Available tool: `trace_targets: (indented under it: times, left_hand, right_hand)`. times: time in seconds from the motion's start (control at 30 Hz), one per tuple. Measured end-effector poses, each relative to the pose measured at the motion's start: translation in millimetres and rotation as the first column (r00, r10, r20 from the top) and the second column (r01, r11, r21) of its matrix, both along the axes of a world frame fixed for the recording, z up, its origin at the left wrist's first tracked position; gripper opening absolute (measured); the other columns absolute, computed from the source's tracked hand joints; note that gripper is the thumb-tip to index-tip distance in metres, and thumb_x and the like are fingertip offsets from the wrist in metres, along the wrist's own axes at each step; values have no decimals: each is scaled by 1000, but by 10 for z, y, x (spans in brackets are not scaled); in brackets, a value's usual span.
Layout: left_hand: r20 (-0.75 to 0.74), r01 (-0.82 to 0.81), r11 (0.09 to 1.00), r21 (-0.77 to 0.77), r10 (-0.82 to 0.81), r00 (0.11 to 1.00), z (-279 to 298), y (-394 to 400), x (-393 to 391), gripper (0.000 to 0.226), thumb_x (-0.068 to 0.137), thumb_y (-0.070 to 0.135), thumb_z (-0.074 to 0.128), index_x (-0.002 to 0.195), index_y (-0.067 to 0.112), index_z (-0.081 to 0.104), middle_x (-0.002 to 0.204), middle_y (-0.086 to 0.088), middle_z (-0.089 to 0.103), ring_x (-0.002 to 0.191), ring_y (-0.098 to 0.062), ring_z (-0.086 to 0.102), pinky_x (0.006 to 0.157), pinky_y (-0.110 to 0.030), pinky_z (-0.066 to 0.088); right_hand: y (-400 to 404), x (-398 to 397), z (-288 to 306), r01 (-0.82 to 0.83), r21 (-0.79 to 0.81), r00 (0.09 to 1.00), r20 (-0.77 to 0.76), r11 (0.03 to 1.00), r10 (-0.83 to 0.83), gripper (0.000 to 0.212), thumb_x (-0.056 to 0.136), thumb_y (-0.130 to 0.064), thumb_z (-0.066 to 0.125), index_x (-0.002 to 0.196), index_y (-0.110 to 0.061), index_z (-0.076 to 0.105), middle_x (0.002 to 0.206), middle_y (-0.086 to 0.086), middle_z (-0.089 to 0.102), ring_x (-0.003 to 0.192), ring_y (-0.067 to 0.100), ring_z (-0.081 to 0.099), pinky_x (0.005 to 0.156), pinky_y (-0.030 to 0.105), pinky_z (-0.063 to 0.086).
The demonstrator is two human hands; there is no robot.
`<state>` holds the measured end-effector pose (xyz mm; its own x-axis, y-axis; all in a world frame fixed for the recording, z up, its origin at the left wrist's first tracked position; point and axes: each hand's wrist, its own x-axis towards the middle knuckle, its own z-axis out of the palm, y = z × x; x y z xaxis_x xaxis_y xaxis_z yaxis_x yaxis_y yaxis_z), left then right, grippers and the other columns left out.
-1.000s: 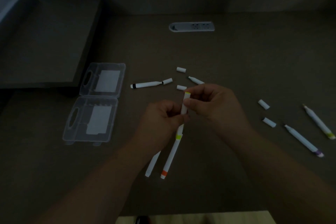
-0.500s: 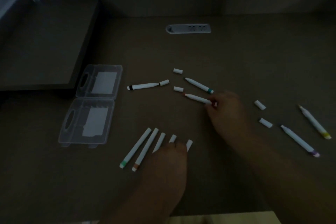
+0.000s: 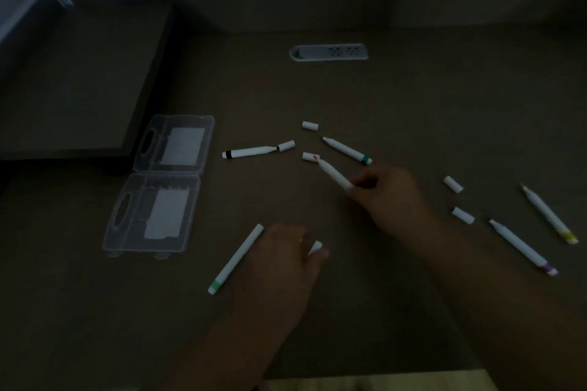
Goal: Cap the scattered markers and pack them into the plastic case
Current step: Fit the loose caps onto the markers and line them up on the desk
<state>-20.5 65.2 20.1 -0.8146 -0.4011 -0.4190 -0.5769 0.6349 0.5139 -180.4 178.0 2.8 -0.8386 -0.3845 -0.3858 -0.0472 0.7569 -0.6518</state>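
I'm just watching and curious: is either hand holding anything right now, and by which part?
The right hand pinches an uncapped marker by its rear end, tip pointing away. The left hand rests over capped markers on the desk; whether it grips any cannot be told.

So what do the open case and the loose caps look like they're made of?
Case: clear, slightly glossy hard plastic; the desk shows through its walls, and it has moulded handle cutouts. Caps, such as this one: opaque white, probably matte plastic; the light is too dim to be sure.

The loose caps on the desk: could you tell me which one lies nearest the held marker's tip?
The cap just left of the red-tipped marker held by the right hand; the other caps lie clearly farther off.
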Motion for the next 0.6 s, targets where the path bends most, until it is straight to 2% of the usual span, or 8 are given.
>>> trace_targets:
  times: [0.07,0.13,0.2,0.27,0.43,0.5,0.57,0.6]
  left_hand:
    - [-155,-209,939,271,257,954,34,-54,-95,45,92,44,62,134,31,54,130,11,58,117,-6,55,103,-33,47]
    - [-128,-330,752,570,478,869,89,-112,-238,30,92,38,62,122,35,60,120,9,65,106,-6,63,94,-36,54]
    - [-31,-389,561,731,597,802,157,-171,-363,10,94,32,61,102,35,65,106,6,71,99,-12,68,90,-40,57]
    - [25,-416,466,781,642,766,172,-234,-453,7,94,26,61,98,30,66,100,2,71,97,-16,69,90,-42,57]
    - [65,-468,397,790,705,706,97,-420,-463,19,94,22,60,112,16,66,104,-5,70,93,-17,70,81,-37,60]
    - [60,-486,400,777,721,690,79,-507,-427,20,95,22,60,113,14,66,103,-6,69,93,-18,69,79,-35,60]
    - [60,-501,402,766,731,679,46,-580,-372,19,95,21,60,111,13,66,101,-6,69,90,-18,68,79,-35,59]
    - [62,-504,405,763,730,681,33,-602,-338,19,95,21,60,110,14,67,100,-6,69,90,-18,68,81,-36,59]
  right_hand:
    - [-40,167,110,51,-149,987,156,987,-27,12,90,-25,66,97,-35,64,97,-13,63,87,1,61,64,16,42]
    - [-98,313,189,77,-231,964,266,970,-13,8,90,-25,66,94,-32,67,97,-10,68,88,3,65,69,20,49]
    - [-170,409,235,127,-300,930,367,945,-8,8,89,-24,67,94,-27,72,95,-5,73,90,9,70,79,32,56]
    - [-241,456,275,154,-330,907,421,931,-1,6,88,-21,68,90,-25,73,91,-4,75,88,11,72,81,36,57]
    - [-368,401,321,107,-316,921,388,943,25,8,92,-22,64,91,-25,71,92,-4,73,86,9,70,74,29,55]
    - [-421,277,285,127,-273,962,269,954,-51,10,94,-23,61,99,-26,70,103,-5,69,91,7,64,74,24,51]
    - [-508,105,174,86,-176,996,47,981,-79,17,95,-21,60,109,-27,68,114,-6,65,93,4,59,75,21,49]
    - [-568,23,106,27,-78,996,-88,997,-34,22,95,-22,60,115,-27,66,118,-6,62,97,5,58,79,24,50]
